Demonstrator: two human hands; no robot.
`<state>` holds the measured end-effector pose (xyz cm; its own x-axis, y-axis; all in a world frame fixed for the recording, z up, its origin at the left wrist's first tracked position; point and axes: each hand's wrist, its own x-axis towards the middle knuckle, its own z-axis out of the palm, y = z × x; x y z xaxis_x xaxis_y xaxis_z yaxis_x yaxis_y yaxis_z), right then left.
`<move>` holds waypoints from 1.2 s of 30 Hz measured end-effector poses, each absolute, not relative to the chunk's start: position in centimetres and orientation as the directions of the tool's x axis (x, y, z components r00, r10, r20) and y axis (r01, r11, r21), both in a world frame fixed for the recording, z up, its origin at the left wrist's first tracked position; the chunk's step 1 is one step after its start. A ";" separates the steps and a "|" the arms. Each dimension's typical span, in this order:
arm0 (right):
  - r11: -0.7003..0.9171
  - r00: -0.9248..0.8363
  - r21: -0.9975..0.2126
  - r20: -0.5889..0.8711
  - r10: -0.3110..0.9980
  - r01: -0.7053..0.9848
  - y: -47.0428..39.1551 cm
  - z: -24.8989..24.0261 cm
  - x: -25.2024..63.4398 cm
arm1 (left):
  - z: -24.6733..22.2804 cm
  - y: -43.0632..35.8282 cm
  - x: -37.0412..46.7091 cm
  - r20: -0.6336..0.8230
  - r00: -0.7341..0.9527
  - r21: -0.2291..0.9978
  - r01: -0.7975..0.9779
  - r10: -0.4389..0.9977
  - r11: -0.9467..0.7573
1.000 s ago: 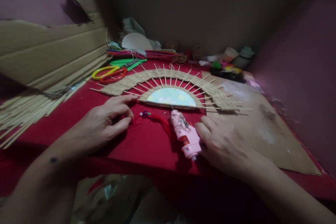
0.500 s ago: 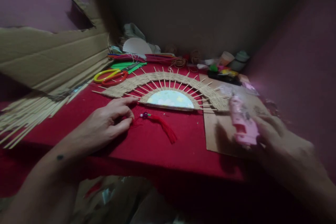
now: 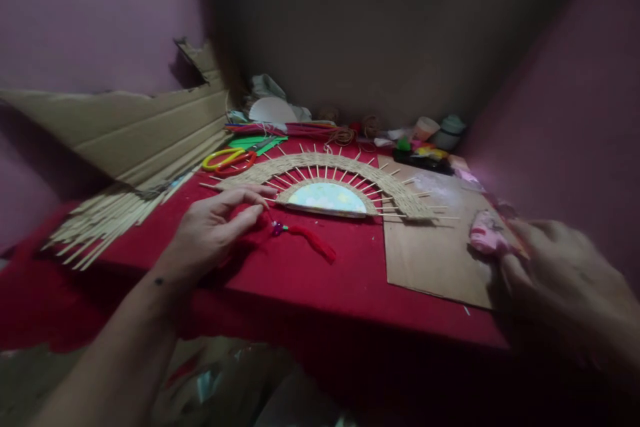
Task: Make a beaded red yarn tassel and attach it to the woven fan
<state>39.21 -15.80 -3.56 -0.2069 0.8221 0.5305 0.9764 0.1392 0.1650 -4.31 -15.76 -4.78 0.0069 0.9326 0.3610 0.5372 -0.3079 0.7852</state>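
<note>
My left hand (image 3: 220, 217) pinches the thin cord of a red tassel (image 3: 315, 243) between thumb and fingertips. A dark purple bead (image 3: 278, 229) sits at the tassel's head, and its red strands lie on the cloth. Just beyond stands a woven half-round fan frame (image 3: 310, 161) with thin sticks radiating through it and a pale patterned half-disc (image 3: 327, 199) at its centre. At the right, my right hand (image 3: 560, 267), blurred, is closed around the rear of a pink glue gun (image 3: 486, 232), which is low over the cardboard sheet (image 3: 430, 257). Its handle is hidden.
Scissors (image 3: 227, 160) with yellow and orange handles lie beyond my left hand. Many thin sticks (image 3: 105, 223) lie at the left beside a propped cardboard piece (image 3: 160, 127). A cup (image 3: 426, 128), a jar (image 3: 451, 132) and cords line the back of the red-covered table (image 3: 310, 287).
My right hand has moved right and lowered the glue gun toward the cardboard. My left hand has lifted the tassel's cord slightly. The view has shifted a little.
</note>
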 end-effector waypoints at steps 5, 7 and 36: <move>0.627 -0.515 -0.222 0.403 0.756 0.747 -17.0 -1.3 28.7 | -3.3 -16.4 -2.6 0.368 0.043 0.829 0.437 0.929 -0.349; 0.658 -0.573 -0.437 0.327 0.752 0.614 -16.9 -0.9 24.4 | -2.4 -16.6 -1.8 0.411 0.097 0.806 0.426 0.906 -0.411; 0.470 -0.452 -0.557 0.180 0.873 0.685 -13.9 -3.7 20.1 | -3.6 -12.0 1.5 0.128 0.288 0.497 0.809 0.949 -0.313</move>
